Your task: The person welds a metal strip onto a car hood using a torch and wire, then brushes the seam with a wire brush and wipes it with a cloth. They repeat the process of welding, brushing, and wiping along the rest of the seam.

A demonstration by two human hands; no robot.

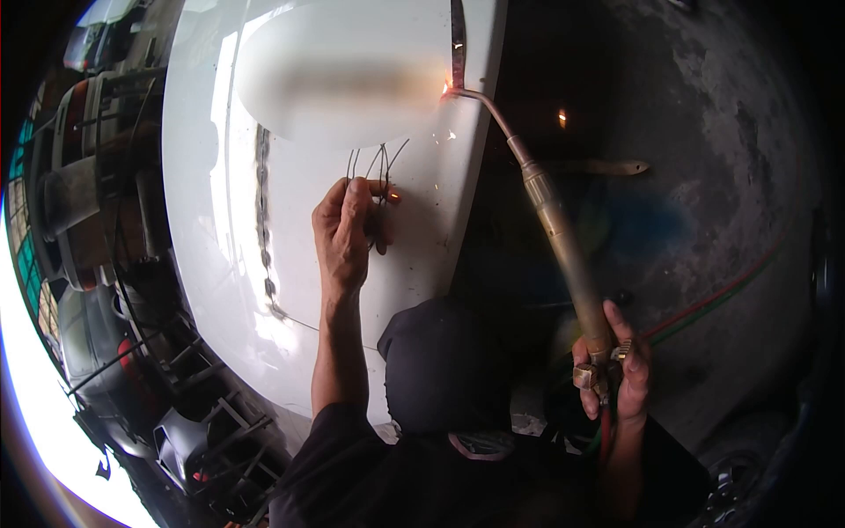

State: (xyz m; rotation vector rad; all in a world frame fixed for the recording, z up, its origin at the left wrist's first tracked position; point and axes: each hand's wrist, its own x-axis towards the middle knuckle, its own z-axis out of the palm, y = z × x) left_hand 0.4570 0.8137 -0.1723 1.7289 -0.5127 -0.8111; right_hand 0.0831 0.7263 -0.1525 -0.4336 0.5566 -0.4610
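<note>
My left hand (345,231) pinches several thin dark wires (384,163) above a white panel (405,255). A small orange glow shows beside its fingertips. My right hand (627,365) is wrapped around the valve end of a brass gas torch (565,242). The torch's bent nozzle reaches up and left to the panel's edge, where a small flame and sparks glow. A narrow dark strip (458,48) lies along the panel near the nozzle tip. Part of the panel is blurred.
A black cap (444,365) is between the arms. Red and green hoses (717,297) run off at the right. A flat elongated piece (607,167) lies beyond the torch. Cars and metal frames stand at the left; a dark slit (263,202) marks the panel.
</note>
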